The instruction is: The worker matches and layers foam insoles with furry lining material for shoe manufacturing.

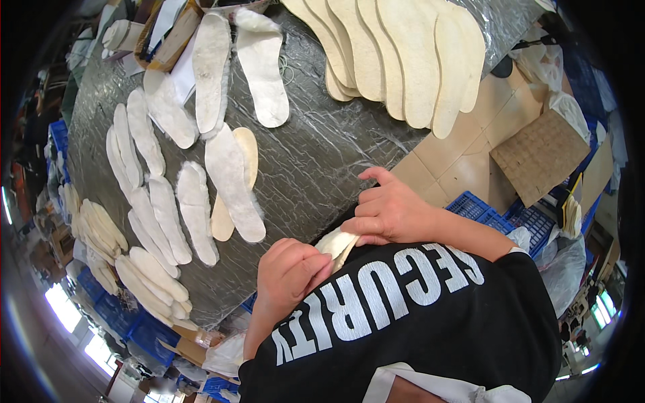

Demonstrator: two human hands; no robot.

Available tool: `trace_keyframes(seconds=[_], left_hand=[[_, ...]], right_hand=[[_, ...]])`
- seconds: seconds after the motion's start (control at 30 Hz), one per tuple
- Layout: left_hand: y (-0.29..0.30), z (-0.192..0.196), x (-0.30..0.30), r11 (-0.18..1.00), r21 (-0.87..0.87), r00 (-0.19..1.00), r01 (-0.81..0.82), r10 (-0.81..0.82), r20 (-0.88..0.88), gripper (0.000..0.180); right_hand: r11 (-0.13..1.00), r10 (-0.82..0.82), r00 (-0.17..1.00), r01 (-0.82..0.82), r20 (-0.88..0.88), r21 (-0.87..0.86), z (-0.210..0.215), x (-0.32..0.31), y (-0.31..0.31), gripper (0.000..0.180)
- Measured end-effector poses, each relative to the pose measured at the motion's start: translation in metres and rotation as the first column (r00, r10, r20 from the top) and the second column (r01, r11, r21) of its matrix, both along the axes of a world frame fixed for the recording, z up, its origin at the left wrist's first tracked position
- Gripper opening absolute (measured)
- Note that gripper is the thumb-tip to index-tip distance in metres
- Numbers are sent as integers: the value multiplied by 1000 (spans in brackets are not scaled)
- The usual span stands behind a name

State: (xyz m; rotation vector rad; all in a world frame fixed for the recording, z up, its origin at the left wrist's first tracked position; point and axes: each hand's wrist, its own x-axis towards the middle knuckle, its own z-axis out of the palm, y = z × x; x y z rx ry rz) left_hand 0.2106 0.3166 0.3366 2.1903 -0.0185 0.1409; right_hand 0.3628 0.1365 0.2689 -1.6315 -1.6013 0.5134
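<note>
Close to my chest, at the table's near edge, a cream-coloured insole is bent between my two hands. My left hand is closed on its left end, fingers curled inward. At the other end my right hand pinches it, with the index finger raised and crooked. Much of the insole is hidden by my fingers. Just beyond my left hand lies a fluffy white insole, resting across a cream insole on the dark table.
Several cream insoles lie fanned out at the far right of the table. More white fleecy insoles spread over the left side. A box stands at the far left. Blue crates and a brown board are off to the right.
</note>
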Motion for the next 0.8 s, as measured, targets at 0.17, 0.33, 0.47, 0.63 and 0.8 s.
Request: trace_keyframes(seconds=[0.17, 0.33, 0.47, 0.63, 0.8], left_hand=[[2, -1, -4, 999, 10, 999, -42, 42, -7, 26], [8, 4, -7, 972, -133, 976, -192, 175, -133, 27], [10, -9, -16, 906, -334, 966, -259, 232, -119, 35], [6, -21, -24, 527, -732, 891, -432, 375, -255, 25], [13, -18, -19, 448, -774, 892, -448, 285, -351, 42]], right_hand=[[999, 7, 1000, -8, 18, 33, -4, -2, 2, 15], [999, -38, 998, 39, -57, 8, -4, 0, 1, 14], [996, -91, 993, 92, -77, 0, -4, 3, 2, 14], [994, -112, 992, 113, -57, 11, -3, 7, 3, 13], [991, -127, 991, 125, -50, -47, -4, 8, 1, 11]])
